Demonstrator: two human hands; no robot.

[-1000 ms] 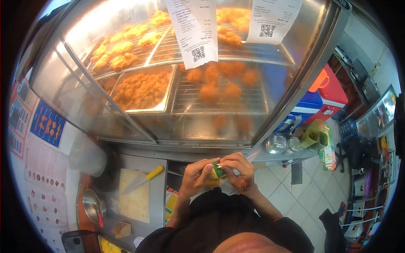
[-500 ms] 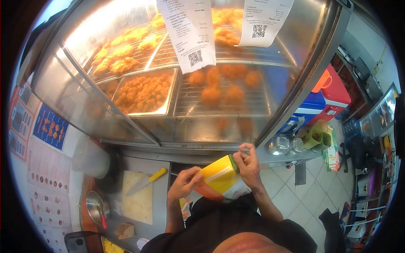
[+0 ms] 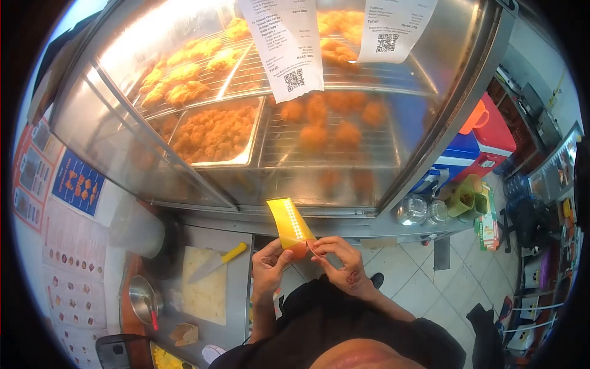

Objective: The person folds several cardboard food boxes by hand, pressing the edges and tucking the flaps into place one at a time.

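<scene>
I count two hands, left [image 3: 268, 265] and right [image 3: 337, 263], on one yellow packet [image 3: 289, 222]. Two receipts [image 3: 284, 43] [image 3: 396, 27] on the warmer glass. One knife [image 3: 215, 262], one cutting board [image 3: 204, 294], two steel cups [image 3: 412, 210] [image 3: 437, 211].

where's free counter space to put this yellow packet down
Bare steel shows on the counter right of the cutting board, up to its edge. The board's lower half is free below the knife. Left is crowded: metal bowl, plastic tub.
</scene>
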